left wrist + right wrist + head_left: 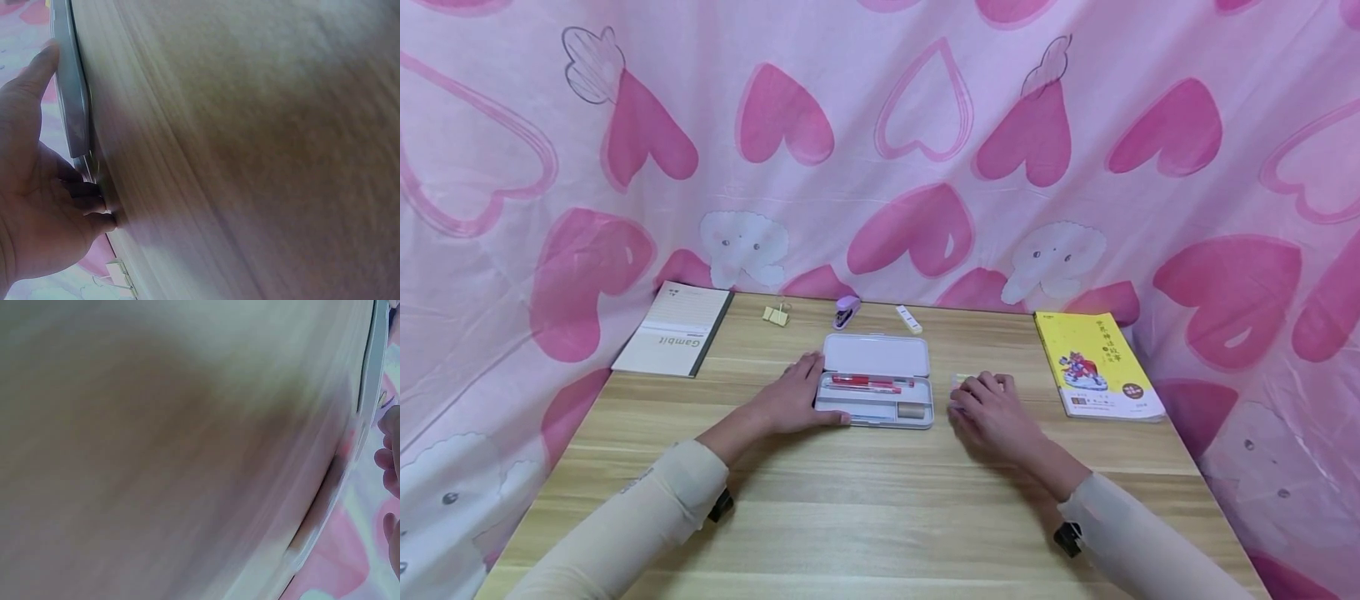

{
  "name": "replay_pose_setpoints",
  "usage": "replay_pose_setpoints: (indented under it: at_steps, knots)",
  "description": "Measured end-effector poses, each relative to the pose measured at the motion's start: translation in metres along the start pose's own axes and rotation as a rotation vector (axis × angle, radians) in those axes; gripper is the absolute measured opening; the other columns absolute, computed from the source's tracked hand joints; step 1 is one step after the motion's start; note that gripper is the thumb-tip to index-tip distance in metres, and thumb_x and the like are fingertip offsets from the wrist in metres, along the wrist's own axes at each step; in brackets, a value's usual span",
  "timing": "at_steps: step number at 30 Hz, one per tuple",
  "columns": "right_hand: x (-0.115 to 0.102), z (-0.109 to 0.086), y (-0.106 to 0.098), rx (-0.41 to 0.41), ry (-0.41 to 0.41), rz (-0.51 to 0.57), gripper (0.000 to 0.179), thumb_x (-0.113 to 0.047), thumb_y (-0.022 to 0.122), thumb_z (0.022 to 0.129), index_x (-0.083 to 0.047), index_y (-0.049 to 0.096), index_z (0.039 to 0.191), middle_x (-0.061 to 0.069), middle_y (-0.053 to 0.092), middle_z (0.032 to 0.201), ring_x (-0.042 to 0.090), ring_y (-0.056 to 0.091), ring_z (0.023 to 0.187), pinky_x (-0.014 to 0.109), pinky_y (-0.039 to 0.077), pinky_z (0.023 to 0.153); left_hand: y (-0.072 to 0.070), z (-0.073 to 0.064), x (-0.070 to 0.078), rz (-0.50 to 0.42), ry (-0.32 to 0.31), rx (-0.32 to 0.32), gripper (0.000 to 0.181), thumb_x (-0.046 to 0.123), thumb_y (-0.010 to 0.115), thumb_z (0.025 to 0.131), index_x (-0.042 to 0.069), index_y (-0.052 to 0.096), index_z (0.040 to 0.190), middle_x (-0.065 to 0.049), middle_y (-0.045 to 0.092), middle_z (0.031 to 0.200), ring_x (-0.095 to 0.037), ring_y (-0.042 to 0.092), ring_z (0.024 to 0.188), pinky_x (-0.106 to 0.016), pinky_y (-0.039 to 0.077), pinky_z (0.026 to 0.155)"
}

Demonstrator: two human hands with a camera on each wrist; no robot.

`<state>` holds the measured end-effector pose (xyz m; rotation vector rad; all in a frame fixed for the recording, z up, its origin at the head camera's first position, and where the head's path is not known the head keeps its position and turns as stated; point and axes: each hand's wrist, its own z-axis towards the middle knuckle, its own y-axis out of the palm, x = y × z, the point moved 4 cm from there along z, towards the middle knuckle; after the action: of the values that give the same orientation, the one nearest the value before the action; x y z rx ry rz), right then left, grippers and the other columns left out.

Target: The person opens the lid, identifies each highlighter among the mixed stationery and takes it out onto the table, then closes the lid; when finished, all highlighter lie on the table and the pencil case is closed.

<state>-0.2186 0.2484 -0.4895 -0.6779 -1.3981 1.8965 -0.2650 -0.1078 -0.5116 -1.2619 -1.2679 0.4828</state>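
Observation:
A pencil case (875,422) lies with its lid (876,356) folded back in the head view. Red pens (865,383) are in its upper section, and a small tan block (911,410) sits at its lower right. My left hand (790,396) rests at the case's left end, thumb along the front edge, fingers spread beside it on the table. To the right of the case, my right hand (996,412) hovers with loosely bent fingers over a flat clear packet (958,380), mostly hidden in the head view. The right wrist view shows a space between fingertips and packet (340,456), blurred.
Along the back of the wooden table (880,508) are a binder clip (777,315), a purple stapler (846,311) and a white strip-like block (909,319). A notebook (672,331) lies at the left, a yellow book (1093,362) at the right. A heart-patterned curtain (917,233) surrounds the table.

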Motion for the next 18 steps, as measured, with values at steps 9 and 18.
replay_pose_setpoints:
  at_steps: [9,18]
  knots:
    - [-0.035,0.035,0.012,-0.08,-0.144,0.026,0.032,-0.03,0.076,0.106,-0.018,0.075,0.135,0.0,0.071,0.131,0.022,0.06,0.119,0.051,0.05,0.105,0.0,0.0,0.0,-0.02,0.019,0.003,0.135,0.083,0.071,0.09,-0.006,0.014,0.174,-0.027,0.017,0.183,-0.046,0.018,0.172,-0.06,0.021,0.14]
    - [-0.063,0.057,0.018,-0.119,-0.235,0.041,0.031,-0.032,0.072,0.109,-0.02,0.076,0.137,-0.001,0.068,0.132,0.022,0.061,0.126,0.046,0.052,0.107,-0.002,-0.002,0.0,-0.016,0.006,-0.004,0.136,0.084,0.071,0.089,-0.007,0.014,0.174,-0.027,0.016,0.184,-0.047,0.017,0.172,-0.06,0.023,0.139]
